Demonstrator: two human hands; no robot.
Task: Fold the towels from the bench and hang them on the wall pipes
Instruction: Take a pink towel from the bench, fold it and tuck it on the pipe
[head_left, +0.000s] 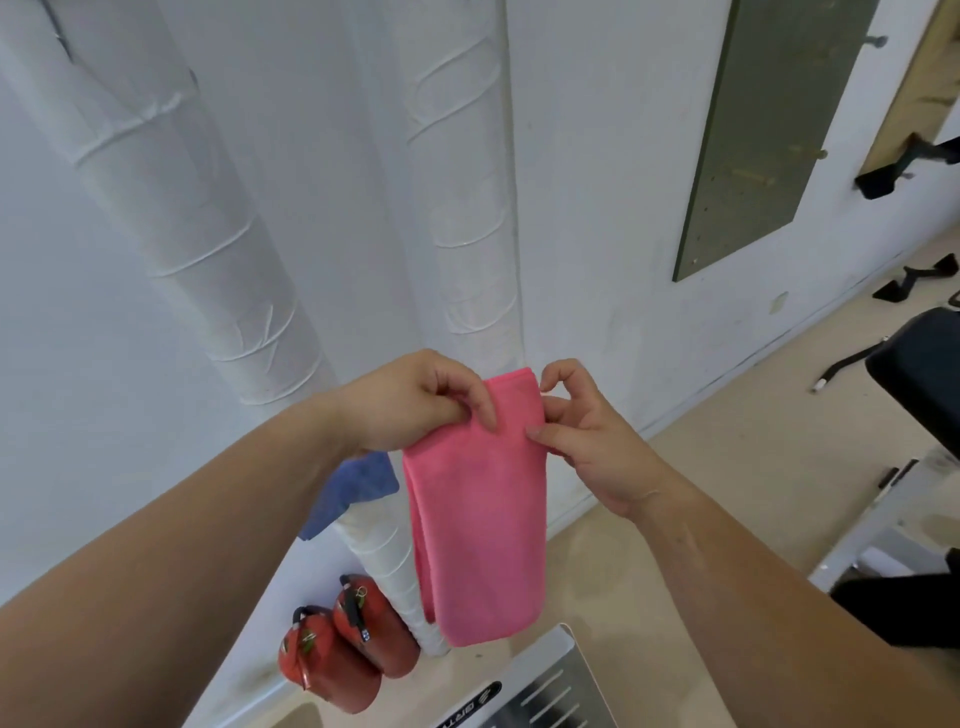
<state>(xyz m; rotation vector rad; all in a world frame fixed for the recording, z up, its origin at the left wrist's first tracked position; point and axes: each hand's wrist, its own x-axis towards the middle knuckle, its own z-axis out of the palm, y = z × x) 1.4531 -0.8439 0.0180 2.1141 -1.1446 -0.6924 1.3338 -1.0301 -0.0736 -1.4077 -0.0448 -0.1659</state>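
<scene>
Before white wrapped pipes (457, 182), the left hand (410, 400) and right hand (587, 441) pinch a pink towel (478, 519).

Left hand (415, 400) and right hand (587, 441) pinch the top corners of a long, folded pink cloth towel (478, 519), which hangs in front of an upright white tape-wrapped wall pipe (470, 208). Just left, a blue cloth towel (353, 491) is draped over a slanting white wrapped pipe (218, 234). Two red fire extinguishers (348, 649) stand on the floor below.

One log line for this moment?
left hand: pinches pink towel | right hand: pinches it | state: folded, hanging | blue towel: on pipe
</scene>
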